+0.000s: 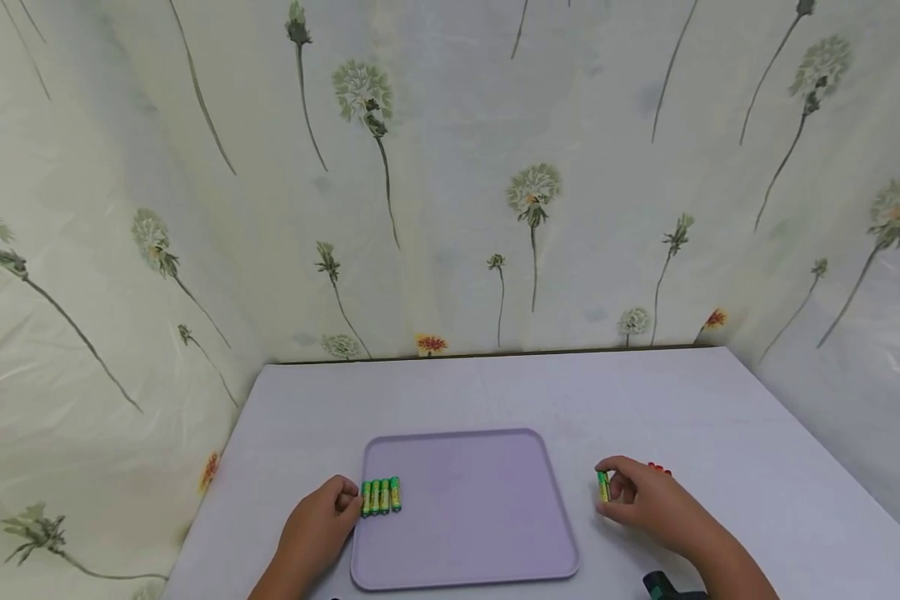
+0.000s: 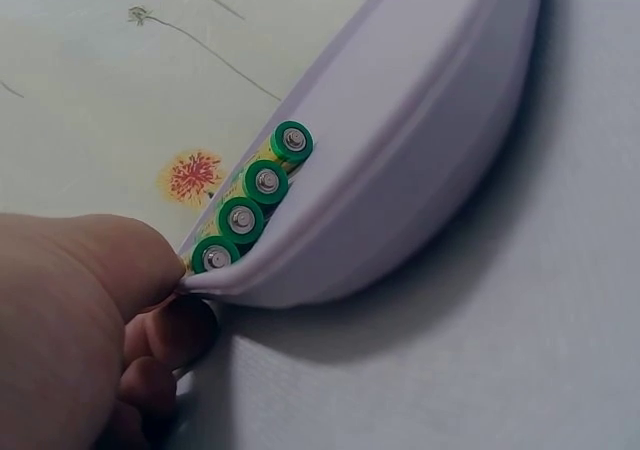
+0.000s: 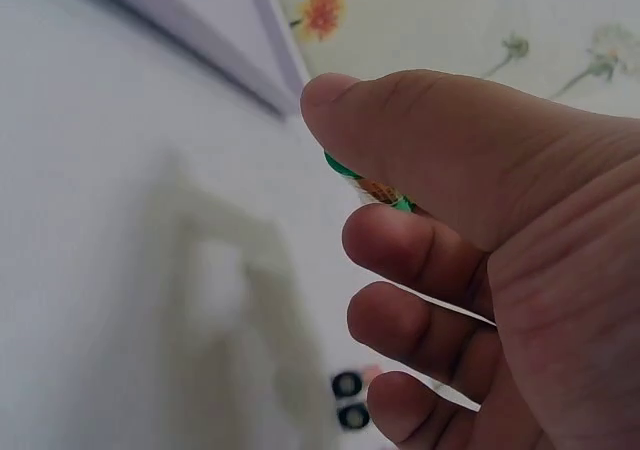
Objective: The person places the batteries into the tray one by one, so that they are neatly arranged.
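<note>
A lilac tray [image 1: 465, 517] lies on the white table. My left hand [image 1: 320, 523] grips its left rim, thumb over the edge and fingers curled below in the left wrist view. Right beside that thumb, several green-and-yellow batteries [image 1: 385, 495] stand side by side in a row inside the tray; their metal ends [image 2: 240, 218] face the left wrist camera. To the right of the tray, my right hand [image 1: 641, 500] pinches one more green battery [image 1: 604, 487] between thumb and forefinger, held above the table. In the right wrist view the thumb hides most of this battery [image 3: 378, 188].
Small red things [image 1: 660, 468] lie behind the right hand, partly covered by it. Dark round ends [image 3: 350, 400] show below the fingers in the right wrist view. A black object with a green band [image 1: 656, 583] is at the lower right. Flowered curtains [image 1: 450, 208] enclose the table.
</note>
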The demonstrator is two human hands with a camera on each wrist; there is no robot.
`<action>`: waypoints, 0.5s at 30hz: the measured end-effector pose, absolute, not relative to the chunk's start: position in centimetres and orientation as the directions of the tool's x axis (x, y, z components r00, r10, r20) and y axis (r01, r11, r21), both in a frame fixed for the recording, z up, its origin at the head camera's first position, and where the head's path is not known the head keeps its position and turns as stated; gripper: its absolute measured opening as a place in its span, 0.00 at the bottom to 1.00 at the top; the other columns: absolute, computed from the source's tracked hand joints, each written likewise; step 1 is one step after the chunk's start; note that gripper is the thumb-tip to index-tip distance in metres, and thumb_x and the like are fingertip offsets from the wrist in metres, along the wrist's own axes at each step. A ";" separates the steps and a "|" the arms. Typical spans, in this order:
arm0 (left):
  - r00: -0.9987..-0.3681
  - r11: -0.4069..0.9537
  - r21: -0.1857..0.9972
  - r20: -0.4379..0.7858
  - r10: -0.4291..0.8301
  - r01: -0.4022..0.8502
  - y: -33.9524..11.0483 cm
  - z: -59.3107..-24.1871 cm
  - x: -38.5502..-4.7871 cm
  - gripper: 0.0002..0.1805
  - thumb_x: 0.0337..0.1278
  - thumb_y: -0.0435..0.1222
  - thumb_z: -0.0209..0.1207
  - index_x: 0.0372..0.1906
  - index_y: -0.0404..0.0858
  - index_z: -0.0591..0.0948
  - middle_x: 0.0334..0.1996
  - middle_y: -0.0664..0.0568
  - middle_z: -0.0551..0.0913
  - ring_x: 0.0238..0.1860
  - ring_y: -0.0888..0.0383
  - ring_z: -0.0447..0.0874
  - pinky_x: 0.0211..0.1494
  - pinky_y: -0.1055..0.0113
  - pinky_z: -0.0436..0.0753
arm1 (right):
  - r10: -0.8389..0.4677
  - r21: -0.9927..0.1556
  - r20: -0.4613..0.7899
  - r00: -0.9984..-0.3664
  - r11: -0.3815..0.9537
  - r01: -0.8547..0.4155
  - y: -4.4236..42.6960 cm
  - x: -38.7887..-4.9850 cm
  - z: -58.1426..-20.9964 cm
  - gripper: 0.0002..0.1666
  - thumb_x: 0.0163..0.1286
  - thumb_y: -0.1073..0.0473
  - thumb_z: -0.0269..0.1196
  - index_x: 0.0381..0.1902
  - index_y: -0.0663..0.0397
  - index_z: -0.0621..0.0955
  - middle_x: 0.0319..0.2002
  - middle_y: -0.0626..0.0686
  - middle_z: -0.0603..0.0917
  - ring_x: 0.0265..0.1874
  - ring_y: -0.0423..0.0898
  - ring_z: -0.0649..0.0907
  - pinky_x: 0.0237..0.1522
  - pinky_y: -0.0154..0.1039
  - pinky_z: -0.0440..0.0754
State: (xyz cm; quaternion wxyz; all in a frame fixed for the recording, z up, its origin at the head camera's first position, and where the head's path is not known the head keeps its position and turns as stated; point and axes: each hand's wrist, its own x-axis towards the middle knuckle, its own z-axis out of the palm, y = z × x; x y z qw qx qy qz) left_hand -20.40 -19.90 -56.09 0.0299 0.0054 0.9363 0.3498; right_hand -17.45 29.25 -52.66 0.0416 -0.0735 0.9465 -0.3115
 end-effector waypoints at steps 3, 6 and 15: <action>-0.998 0.750 0.662 -0.046 0.036 -0.003 -19.9 -56.3 -20.4 0.06 0.69 0.44 0.63 0.43 0.48 0.83 0.31 0.65 0.84 0.33 0.64 0.78 0.41 0.61 0.75 | -0.160 -0.600 -0.052 -0.986 0.794 -0.097 28.5 -18.1 -52.4 0.30 0.61 0.48 0.78 0.58 0.49 0.81 0.33 0.41 0.79 0.31 0.35 0.76 0.34 0.34 0.75; -0.998 0.747 0.665 -0.036 0.043 0.008 -19.9 -56.6 -20.4 0.06 0.69 0.44 0.63 0.43 0.48 0.83 0.31 0.65 0.84 0.33 0.65 0.78 0.41 0.61 0.75 | -0.139 -0.588 -0.068 -0.988 0.806 -0.073 27.8 -18.5 -52.2 0.31 0.60 0.47 0.78 0.59 0.47 0.81 0.33 0.41 0.79 0.31 0.36 0.76 0.33 0.34 0.74; -0.999 0.755 0.655 -0.036 0.036 0.003 -20.2 -56.5 -20.5 0.06 0.69 0.45 0.63 0.43 0.49 0.82 0.31 0.66 0.84 0.33 0.65 0.78 0.41 0.61 0.75 | -0.141 -0.605 -0.101 -0.985 0.794 -0.052 25.3 -19.8 -51.6 0.32 0.60 0.48 0.79 0.60 0.46 0.81 0.34 0.43 0.80 0.32 0.41 0.76 0.30 0.36 0.75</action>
